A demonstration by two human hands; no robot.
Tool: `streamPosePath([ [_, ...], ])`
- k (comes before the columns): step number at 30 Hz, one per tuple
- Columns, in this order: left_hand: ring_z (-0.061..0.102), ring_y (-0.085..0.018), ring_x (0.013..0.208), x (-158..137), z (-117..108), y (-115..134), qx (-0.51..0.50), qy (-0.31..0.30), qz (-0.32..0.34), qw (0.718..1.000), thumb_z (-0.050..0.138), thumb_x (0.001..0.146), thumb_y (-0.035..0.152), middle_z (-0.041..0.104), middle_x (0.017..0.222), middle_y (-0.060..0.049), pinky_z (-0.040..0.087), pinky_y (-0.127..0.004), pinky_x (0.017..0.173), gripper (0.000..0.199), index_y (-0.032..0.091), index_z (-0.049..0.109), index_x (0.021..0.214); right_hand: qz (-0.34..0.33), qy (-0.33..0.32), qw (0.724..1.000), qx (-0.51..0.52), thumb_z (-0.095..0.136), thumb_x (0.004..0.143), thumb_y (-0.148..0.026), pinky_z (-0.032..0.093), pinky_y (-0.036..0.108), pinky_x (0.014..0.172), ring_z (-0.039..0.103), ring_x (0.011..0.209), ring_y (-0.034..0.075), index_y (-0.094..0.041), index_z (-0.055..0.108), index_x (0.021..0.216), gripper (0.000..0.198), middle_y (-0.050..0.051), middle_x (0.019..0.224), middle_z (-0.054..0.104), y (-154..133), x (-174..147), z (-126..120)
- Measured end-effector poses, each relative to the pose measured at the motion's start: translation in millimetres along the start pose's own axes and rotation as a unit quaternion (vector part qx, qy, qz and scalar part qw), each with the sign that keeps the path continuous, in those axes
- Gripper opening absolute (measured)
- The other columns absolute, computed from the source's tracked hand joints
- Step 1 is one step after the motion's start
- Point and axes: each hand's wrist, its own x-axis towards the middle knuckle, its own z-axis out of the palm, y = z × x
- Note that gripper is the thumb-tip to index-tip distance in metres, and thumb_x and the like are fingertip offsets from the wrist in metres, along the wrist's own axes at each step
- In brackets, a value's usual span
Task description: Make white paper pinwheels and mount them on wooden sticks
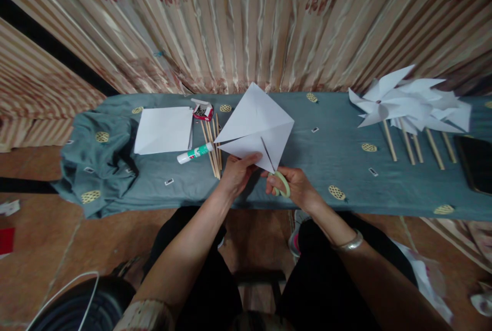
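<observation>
Head view, your left hand [239, 171] fingers pinching the white paper [257, 125] at frame centre above the desk [338, 167], your right hand [294, 186] gripping green scissors [282, 183] cutting its lower edge, glue stick [195, 153] just left.

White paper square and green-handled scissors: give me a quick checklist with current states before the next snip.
1. Left hand grips the white folded paper square at its lower edge: ok.
2. Right hand fingers through the green-handled scissors: ok.
3. Blade set into the paper along a slit: ok.
4. Left fingers clear of the blade: cannot tell, they sit close.
5. Paper lifted off the grey-blue cloth-covered table: ok.
6. White glue stick with green cap and bundle of wooden sticks lie apart from the cut: ok.
</observation>
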Motion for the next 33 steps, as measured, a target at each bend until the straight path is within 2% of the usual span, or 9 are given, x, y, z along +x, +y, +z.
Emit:
streamPosePath([
  [9, 0.065, -0.015, 0.069, 0.0, 0.0, 0.4, 0.006, 0.009, -0.004, 1.0, 0.085, 0.048, 0.012, 0.072, 0.076, -0.001, 0.052, -0.027, 0.068, 0.032, 0.014, 0.068, 0.075, 0.004, 0.007, 1.0, 0.009, 0.078, 0.059, -0.061, 0.038, 0.023, 0.045, 0.05, 0.046, 0.01, -0.018, 0.067, 0.069, 0.045, -0.002, 0.049, 0.061, -1.8, 0.5, 2.1],
  [16, 0.066, -0.017, 0.073, 0.1, -0.1, -0.1, 0.006, 0.009, -0.005, 1.0, 0.085, 0.048, 0.012, 0.072, 0.076, -0.001, 0.052, -0.031, 0.072, 0.031, 0.014, 0.068, 0.075, -0.005, 0.003, 1.0, 0.004, 0.076, 0.064, -0.06, 0.038, 0.023, 0.046, 0.051, 0.048, 0.01, -0.018, 0.067, 0.072, 0.044, -0.001, 0.052, 0.061, -0.1, 0.2, 1.5],
  [33, 0.064, -0.013, 0.069, 0.1, -2.3, -1.6, -0.004, -0.006, 0.001, 1.0, 0.085, 0.049, 0.012, 0.071, 0.075, 0.0, 0.052, -0.027, 0.069, 0.03, 0.012, 0.069, 0.074, -0.007, 0.005, 1.0, 0.024, 0.079, 0.062, -0.058, 0.037, 0.022, 0.047, 0.048, 0.047, 0.009, -0.017, 0.066, 0.069, 0.044, -0.002, 0.049, 0.058, 2.0, 0.8, 1.1],
])
